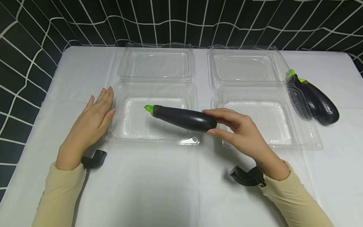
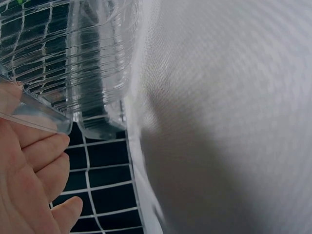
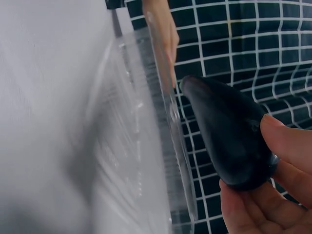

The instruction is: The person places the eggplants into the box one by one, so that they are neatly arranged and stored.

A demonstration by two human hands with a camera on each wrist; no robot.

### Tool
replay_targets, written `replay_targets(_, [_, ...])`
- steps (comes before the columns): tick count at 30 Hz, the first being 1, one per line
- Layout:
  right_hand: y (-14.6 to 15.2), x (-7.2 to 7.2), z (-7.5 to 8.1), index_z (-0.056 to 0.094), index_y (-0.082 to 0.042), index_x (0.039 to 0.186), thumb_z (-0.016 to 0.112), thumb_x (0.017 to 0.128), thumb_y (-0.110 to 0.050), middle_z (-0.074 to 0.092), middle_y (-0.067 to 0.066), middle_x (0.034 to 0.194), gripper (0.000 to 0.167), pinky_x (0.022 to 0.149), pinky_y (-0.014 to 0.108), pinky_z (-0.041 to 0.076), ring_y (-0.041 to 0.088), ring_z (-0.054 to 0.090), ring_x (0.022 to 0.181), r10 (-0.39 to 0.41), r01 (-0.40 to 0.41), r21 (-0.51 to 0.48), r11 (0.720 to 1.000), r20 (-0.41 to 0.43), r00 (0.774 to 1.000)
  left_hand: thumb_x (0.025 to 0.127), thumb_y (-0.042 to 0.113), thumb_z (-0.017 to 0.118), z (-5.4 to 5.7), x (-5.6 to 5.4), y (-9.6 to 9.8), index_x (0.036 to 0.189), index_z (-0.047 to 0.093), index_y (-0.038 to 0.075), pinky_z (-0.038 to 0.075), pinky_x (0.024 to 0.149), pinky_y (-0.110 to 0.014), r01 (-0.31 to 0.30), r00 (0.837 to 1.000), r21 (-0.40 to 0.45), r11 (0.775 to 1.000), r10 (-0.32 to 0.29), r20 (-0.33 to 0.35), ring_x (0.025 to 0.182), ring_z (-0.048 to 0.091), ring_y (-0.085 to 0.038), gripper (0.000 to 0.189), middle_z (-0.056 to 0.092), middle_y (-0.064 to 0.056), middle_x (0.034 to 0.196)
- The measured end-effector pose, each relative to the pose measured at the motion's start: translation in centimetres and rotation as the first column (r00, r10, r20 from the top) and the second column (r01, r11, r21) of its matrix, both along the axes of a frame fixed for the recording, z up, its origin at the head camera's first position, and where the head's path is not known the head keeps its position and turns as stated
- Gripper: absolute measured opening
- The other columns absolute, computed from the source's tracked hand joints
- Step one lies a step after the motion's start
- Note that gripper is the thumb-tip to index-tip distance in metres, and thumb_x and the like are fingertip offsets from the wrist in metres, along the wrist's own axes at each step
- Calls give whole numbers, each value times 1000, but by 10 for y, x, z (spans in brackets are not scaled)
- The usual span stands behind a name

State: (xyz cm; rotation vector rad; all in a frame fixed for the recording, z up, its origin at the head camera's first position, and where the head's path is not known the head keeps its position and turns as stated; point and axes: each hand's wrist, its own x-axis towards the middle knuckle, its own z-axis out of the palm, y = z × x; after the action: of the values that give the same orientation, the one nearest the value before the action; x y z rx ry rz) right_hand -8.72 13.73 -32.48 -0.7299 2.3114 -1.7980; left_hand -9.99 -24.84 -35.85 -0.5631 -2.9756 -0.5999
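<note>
An eggplant (image 1: 184, 118) with a green stem is held above the left clear plastic clamshell box (image 1: 119, 126), its stem toward the left. My right hand (image 1: 235, 126) pinches its thick end between thumb and fingers, which the right wrist view shows close up on the eggplant (image 3: 229, 131). Fingers nearly straight, my left hand (image 1: 95, 118) lies at the left rim of that box. In the left wrist view the hand (image 2: 34, 170) touches the rim of the clear box (image 2: 58, 117).
A second open clamshell box (image 1: 255, 143) stands to the right. More eggplants (image 1: 323, 104) lie at the far right, partly behind its clear wall. The white cloth (image 1: 158, 186) covers the table. Dark fabric with a white grid (image 1: 170, 22) rises behind.
</note>
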Motion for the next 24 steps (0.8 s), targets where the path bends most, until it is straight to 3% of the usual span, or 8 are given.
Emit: replay_targets(24, [-33,-3,-4,61,1,122,72,80,2,62,7,119,44,100,30,42,17,57,112,153,-150,88,985,-18,988,102,23,39,0,2,2,145,23,-7,8,115,-48,-7,1000,1,1000,7,0,141,18,-29,55,22,-18,152])
